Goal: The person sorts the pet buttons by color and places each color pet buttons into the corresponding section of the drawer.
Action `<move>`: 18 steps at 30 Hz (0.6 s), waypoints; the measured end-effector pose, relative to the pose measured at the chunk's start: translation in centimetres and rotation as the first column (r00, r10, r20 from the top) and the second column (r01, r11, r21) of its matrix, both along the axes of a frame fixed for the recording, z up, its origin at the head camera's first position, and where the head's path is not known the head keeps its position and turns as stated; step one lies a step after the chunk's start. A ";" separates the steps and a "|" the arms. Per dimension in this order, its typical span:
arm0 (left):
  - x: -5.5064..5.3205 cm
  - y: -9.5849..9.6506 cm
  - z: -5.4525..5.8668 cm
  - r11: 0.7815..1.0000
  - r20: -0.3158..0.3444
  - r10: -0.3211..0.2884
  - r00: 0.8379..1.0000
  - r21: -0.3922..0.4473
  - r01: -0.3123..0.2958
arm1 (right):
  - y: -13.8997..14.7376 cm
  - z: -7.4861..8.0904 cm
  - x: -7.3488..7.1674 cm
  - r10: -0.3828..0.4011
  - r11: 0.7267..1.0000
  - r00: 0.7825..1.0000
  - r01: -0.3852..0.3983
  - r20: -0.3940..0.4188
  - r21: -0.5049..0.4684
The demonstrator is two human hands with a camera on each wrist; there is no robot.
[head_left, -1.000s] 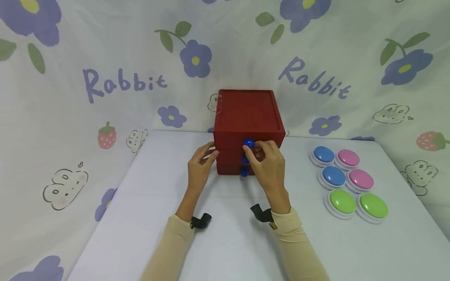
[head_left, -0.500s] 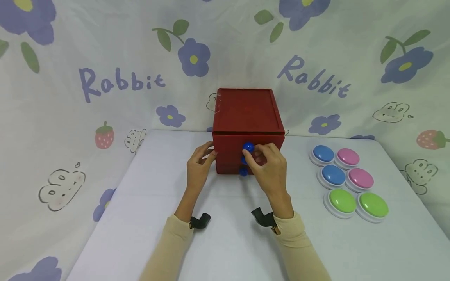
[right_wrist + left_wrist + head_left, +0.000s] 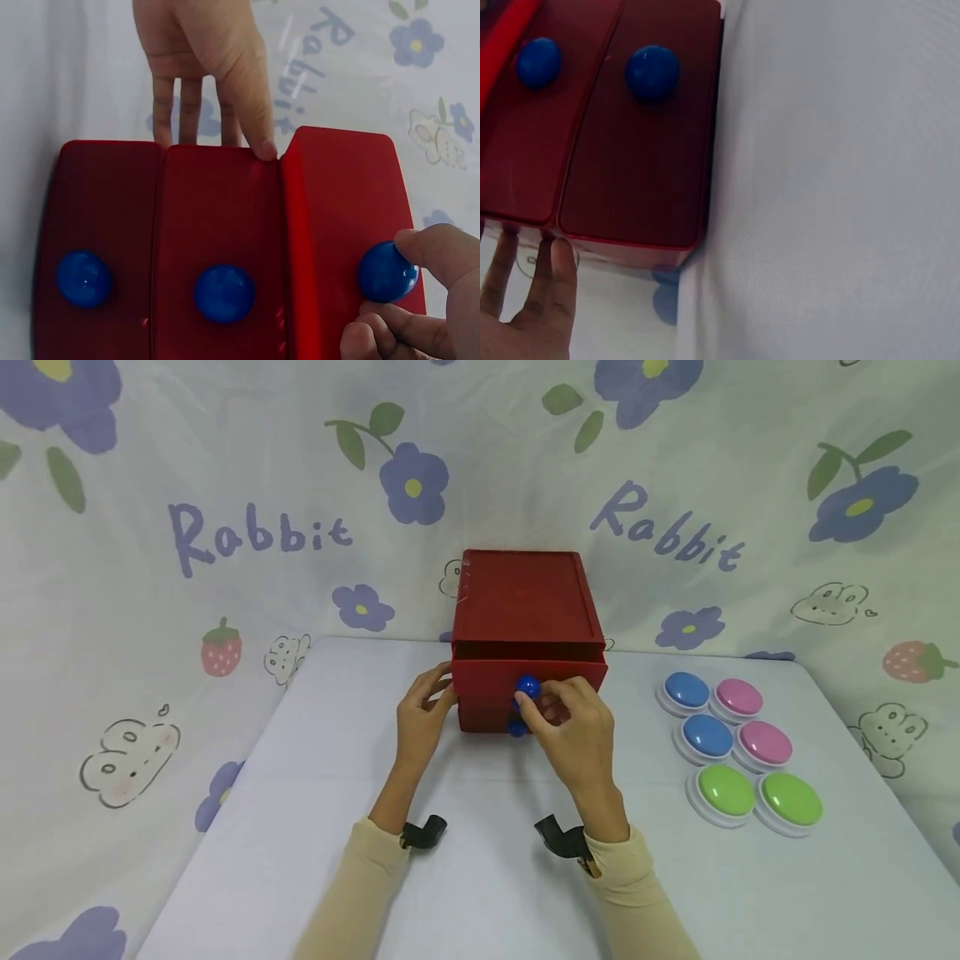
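Note:
A red cabinet [image 3: 528, 597] with several drawers and round blue knobs stands ahead in the head view. My right hand [image 3: 581, 735] pinches the top drawer's blue knob [image 3: 528, 686] between thumb and fingers. That top drawer [image 3: 483, 677] juts out, with a dark gap above its front. In the right wrist view, the middle drawer [image 3: 214, 202] and bottom drawer [image 3: 105, 202] sit flush in the cabinet. My left hand [image 3: 420, 714] rests against the cabinet's left side, fingers extended along the wall and thumb at the front edge. The drawer's inside is in shadow.
Several round push buttons stand on the right of the white table [image 3: 300, 860]: a blue pair, a pink pair and a green button [image 3: 726, 789] beside another green one. A patterned cloth [image 3: 285, 460] hangs behind the cabinet.
The top drawer has slid out toward me, opening a gap under the cabinet's top. My right hand has drawn back with the knob; my left hand has stayed at the cabinet's side.

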State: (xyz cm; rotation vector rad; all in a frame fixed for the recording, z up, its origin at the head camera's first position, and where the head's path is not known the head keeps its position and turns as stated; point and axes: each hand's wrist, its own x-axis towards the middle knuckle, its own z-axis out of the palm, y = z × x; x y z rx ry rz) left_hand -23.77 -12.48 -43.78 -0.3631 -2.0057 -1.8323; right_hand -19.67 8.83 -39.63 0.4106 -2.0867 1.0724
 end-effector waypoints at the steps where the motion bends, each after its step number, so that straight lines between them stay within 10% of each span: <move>1: 0.3 0.0 0.3 1.000 0.004 -0.001 1.000 -0.005 0.001 | 0.0 0.0 0.1 -0.001 1.000 1.000 0.001 0.003 0.000; 18: 0.4 -0.1 0.5 0.998 0.071 0.029 0.997 -0.050 -0.025 | 0.4 1.2 2.2 -0.019 0.993 0.999 0.015 0.031 0.119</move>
